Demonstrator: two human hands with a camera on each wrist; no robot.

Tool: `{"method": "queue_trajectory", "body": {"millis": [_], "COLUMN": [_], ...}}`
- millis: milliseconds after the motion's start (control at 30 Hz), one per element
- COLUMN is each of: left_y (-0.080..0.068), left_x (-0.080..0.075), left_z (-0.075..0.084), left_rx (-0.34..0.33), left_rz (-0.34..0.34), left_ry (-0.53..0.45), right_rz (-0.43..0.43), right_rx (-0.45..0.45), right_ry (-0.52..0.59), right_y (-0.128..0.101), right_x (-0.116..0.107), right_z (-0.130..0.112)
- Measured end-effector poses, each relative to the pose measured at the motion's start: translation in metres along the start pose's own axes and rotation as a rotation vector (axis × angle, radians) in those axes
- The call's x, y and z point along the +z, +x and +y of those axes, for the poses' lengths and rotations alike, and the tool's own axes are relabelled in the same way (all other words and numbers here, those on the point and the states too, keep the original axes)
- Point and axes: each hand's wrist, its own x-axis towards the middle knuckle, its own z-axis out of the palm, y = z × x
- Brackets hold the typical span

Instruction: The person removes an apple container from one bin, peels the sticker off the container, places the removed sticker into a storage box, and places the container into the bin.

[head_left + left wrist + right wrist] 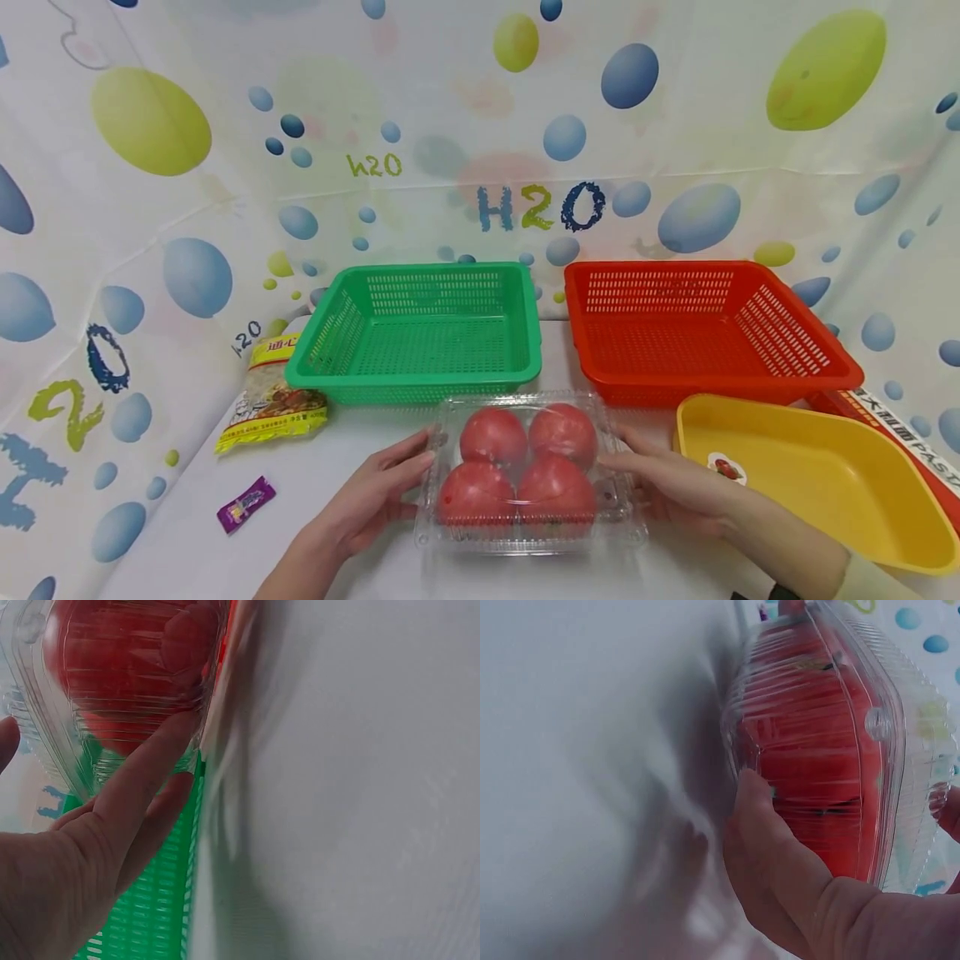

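A clear plastic clamshell box (528, 542) with several red tomatoes (492, 436) inside is held between both hands, close over the white table. My left hand (378, 487) grips its left side, thumb near the rim and fingers low on the ribbed wall. On the opposite side my right hand (675, 483) grips it the same way. The left wrist view shows the left fingers (142, 780) against the box's underside edge. Over in the right wrist view, the right fingers (769, 840) support the lower edge, with a tomato (810, 772) behind the plastic.
Behind the box stand a green basket (435, 342) and a red basket (675, 333). A yellow basin (817, 467) sits at right, partly over a red pasta packet (900, 433). To the left lie a yellow food bag (273, 392) and a small purple packet (246, 505).
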Motion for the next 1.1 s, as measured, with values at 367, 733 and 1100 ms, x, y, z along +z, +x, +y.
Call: {"method": "queue_trajectory", "body": {"millis": [367, 733, 1100], "left_y": [-0.022, -0.026, -0.014], "left_x": [0.002, 0.004, 0.010], "left_z": [0.019, 0.050, 0.077], "left_rx": [0.018, 0.128, 0.240], "left_rz": [-0.041, -0.051, 0.008], "left_ry": [0.039, 0.109, 0.152], "right_rz": [-0.032, 0.040, 0.084], "right_rx": [-0.004, -0.057, -0.234], "right_ry": [-0.064, -0.059, -0.074], "right_y": [-0.020, -0.029, -0.025], "right_x": [0.004, 0.009, 0.006], "right_z": [-0.008, -0.035, -0.072]}}
